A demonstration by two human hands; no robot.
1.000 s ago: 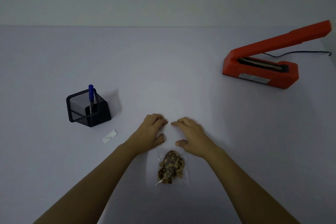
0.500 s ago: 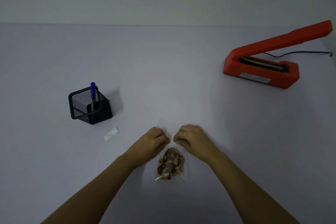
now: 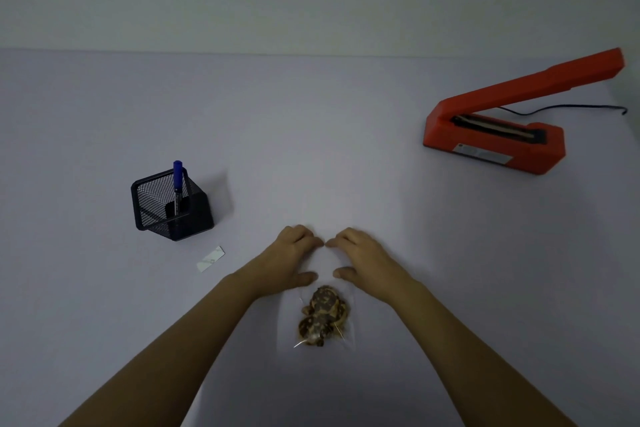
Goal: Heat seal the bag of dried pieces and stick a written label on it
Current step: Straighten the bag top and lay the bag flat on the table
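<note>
Hands slid farther up | left hand [image 3: 289,262], right hand [image 3: 363,260] spread flat on bag [image 3: 323,317] | long axis near-far

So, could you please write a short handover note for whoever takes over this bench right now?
Left hand and right hand: both palm down on the clear bag, pressing its empty upper part flat against the table; neither is gripping anything.
The dried pieces sit in the bag's near end, in front of the person.
Sealer: far right, arm raised, nothing in it.
Pen: upright in the mesh holder on the left.
Label: loose on the table near the holder; too small to tell whether it is written.
Done: nothing visible yet.
Left: seal, write the label if needed, stick it on.
</note>
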